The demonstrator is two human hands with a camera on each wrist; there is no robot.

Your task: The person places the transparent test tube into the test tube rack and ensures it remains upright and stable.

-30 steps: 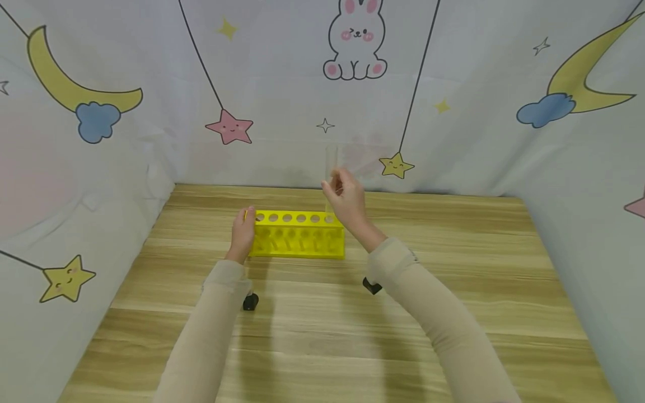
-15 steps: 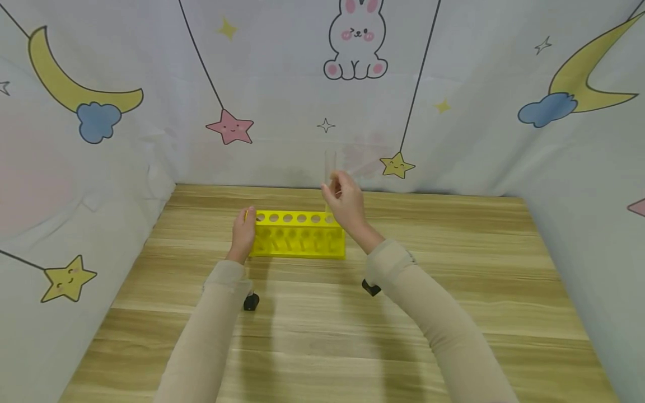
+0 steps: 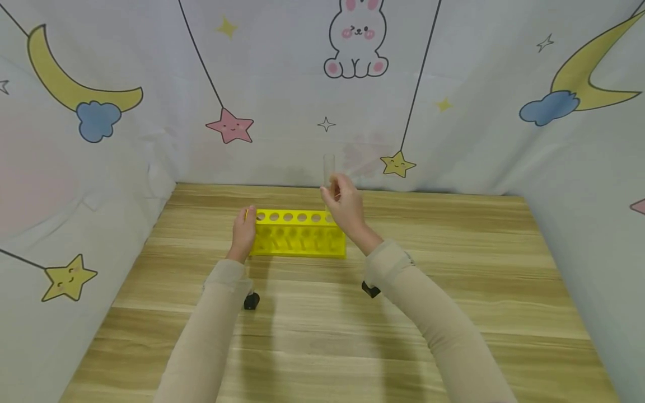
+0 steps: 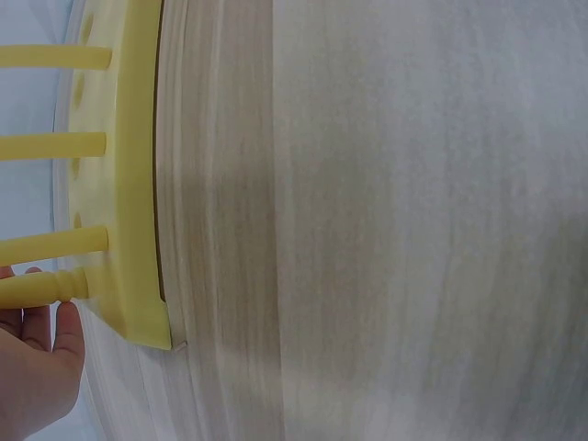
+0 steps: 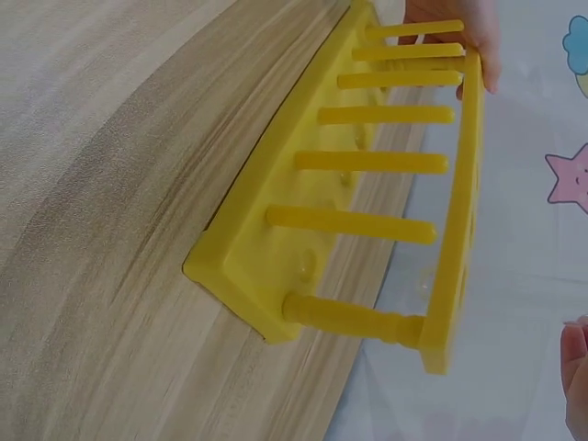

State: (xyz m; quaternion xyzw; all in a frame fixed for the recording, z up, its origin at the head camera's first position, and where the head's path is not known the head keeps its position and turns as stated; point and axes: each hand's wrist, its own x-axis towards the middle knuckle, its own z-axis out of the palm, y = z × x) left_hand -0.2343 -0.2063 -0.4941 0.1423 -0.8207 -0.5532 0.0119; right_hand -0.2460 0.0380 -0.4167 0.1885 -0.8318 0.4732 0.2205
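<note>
A yellow test tube rack (image 3: 299,240) stands on the wooden table, with a row of round holes in its top plate and upright pegs below. My left hand (image 3: 244,232) grips the rack's left end, fingers and thumb around the end post in the left wrist view. At the opposite end, my right hand (image 3: 346,204) pinches a clear test tube (image 3: 329,165) upright over the rightmost hole. In the right wrist view, the tube's rounded bottom shows faintly just under the top plate. Only a little of that hand's fingers (image 5: 575,372) appears there.
The wooden table (image 3: 322,336) runs back to a white curtain (image 3: 282,157) printed with a rabbit, stars and moons, which also encloses both sides. A black piece (image 3: 251,301) hangs below the left cuff, another (image 3: 371,288) below the right.
My right hand has sunk slightly, and the test tube with it, its top now lower against the curtain. The left hand and the rack have stayed in place.
</note>
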